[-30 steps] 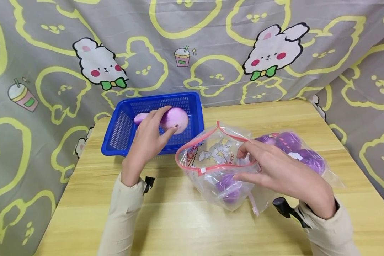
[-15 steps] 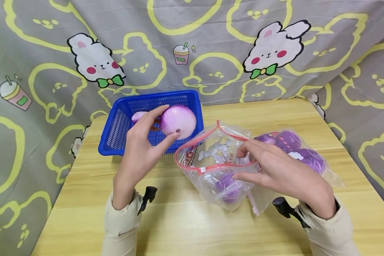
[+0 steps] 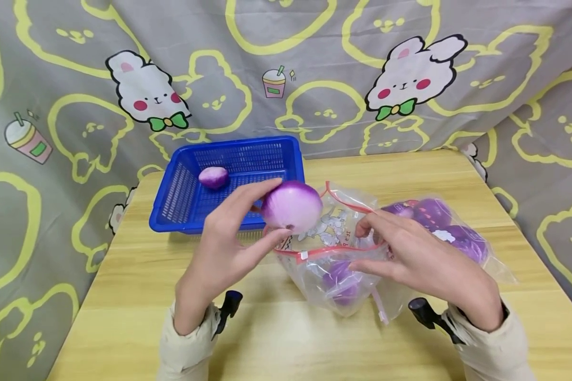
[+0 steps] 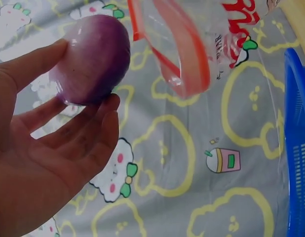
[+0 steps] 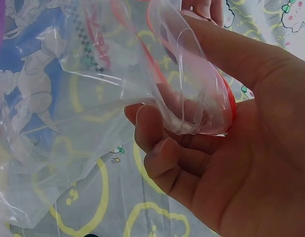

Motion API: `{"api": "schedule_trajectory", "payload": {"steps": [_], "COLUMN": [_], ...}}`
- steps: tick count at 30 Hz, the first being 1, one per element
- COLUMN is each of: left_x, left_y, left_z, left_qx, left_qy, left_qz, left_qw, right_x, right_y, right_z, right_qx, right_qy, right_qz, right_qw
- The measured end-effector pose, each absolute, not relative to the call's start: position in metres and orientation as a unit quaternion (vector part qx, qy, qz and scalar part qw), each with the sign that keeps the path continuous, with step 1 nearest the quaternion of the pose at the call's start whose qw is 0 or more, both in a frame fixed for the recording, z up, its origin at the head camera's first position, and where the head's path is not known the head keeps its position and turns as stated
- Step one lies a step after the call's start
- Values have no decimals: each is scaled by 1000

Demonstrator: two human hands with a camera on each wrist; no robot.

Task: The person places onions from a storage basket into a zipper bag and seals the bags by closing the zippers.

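My left hand (image 3: 224,246) pinches a purple onion (image 3: 292,207) between thumb and fingers, holding it up at the left side of the bag's mouth. In the left wrist view, the onion (image 4: 95,59) sits at the fingertips, close to the red bag rim (image 4: 192,54). My right hand (image 3: 424,259) grips the right edge of a clear zip bag (image 3: 297,272) with a red rim and keeps its mouth wide. Inside that bag lies one purple onion (image 3: 340,283), seen through the plastic. Curled fingers hold the plastic edge in the right wrist view.
A blue plastic basket (image 3: 176,193) stands at the back left, with another purple onion (image 3: 213,177) in it. Behind my right hand lies a second clear bag (image 3: 440,230) of purple onions. A patterned grey curtain (image 3: 324,63) hangs behind the wooden table (image 3: 276,344).
My left hand has lifted the onion out of the blue basket and carried it right and toward me, to the bag's mouth. The right hand keeps its grip on the bag.
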State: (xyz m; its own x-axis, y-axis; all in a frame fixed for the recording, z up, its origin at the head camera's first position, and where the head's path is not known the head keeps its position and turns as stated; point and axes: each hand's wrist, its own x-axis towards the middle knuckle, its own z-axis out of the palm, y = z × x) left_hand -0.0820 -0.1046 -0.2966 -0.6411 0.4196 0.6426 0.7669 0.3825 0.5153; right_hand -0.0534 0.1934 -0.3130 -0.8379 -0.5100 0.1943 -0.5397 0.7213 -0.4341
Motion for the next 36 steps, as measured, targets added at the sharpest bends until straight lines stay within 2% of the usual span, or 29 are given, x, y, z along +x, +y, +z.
{"api": "schedule_trajectory", "payload": {"steps": [17, 36], "left_x": [-66, -59], "left_y": [-92, -94], "left_z": [-299, -302], "left_qx": [-399, -419], "left_qy": [-833, -852], "left_qz": [-351, -286], "left_qw": [152, 129], "right_x": [-45, -42], "right_y": [197, 193], "right_z": [-307, -306], "right_qx": [298, 298], "right_qy": [-915, -910], "right_qz": [271, 283], "right_qw": [42, 54]}}
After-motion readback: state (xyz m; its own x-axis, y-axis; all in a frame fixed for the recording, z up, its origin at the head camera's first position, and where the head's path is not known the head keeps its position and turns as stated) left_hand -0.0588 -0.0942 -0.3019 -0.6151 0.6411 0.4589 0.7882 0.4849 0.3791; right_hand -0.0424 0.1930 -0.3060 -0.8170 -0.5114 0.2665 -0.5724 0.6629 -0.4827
